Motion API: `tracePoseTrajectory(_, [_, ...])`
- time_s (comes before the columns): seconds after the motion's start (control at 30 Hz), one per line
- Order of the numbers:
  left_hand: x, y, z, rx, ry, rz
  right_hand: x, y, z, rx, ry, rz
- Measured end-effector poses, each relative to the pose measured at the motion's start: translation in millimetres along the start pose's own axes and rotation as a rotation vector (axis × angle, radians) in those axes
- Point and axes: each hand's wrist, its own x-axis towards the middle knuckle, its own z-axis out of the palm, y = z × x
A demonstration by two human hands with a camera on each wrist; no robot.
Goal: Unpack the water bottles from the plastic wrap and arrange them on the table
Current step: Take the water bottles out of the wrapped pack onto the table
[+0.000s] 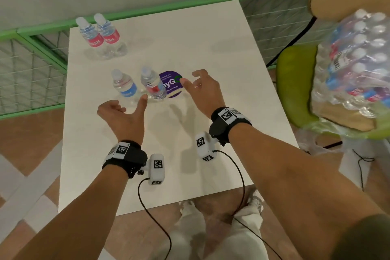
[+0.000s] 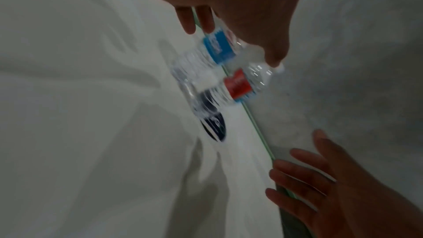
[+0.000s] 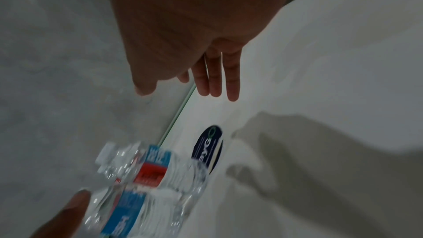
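Two clear bottles stand upright mid-table: one with a blue label (image 1: pixel 125 88) and one with a red label (image 1: pixel 152 86). My left hand (image 1: pixel 124 112) hovers just in front of them, fingers spread, holding nothing. My right hand (image 1: pixel 199 88) hangs open to the right of the red-label bottle, apart from it. Two more red-label bottles (image 1: pixel 100 36) stand together at the far left corner. The wrapped pack of bottles (image 1: pixel 354 65) sits on a chair to the right. In the wrist views the two bottles (image 2: pixel 219 71) (image 3: pixel 146 178) are blurred.
A purple round sticker (image 1: pixel 172 86) lies on the white table (image 1: pixel 211 48) behind the red-label bottle. A green mesh fence (image 1: pixel 31 59) runs along the far and left sides. A green chair (image 1: pixel 295 91) stands right of the table. Cables hang from my wrists.
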Motion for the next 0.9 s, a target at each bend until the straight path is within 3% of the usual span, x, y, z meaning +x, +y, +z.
tracePoseTrajectory(0.1, [-52,37,34,-0.01,-0.163,0.046,-9,25,-56,-0.036,0.058,0.021])
tracePoseTrajectory(0.3, [-175,105,147,0.109,-0.901,0.21,-52,99,-188,-0.183,0.228,0.038])
tracePoseTrajectory(0.43, [-260,141,228,0.108,-1.152,0.34,-84,161,-287,-0.251,0.378,0.095])
tracePoseTrajectory(0.63, [-342,182,336,0.074,-1.267,0.478,-92,220,-399,-0.267,0.549,0.183])
tracePoseTrajectory(0.77, [-360,199,380,0.103,-1.143,0.555,-86,241,-425,-0.266,0.504,0.128])
tracePoseTrajectory(0.9, [-359,197,404,0.206,-1.028,0.567,-78,257,-431,-0.259,0.395,0.184])
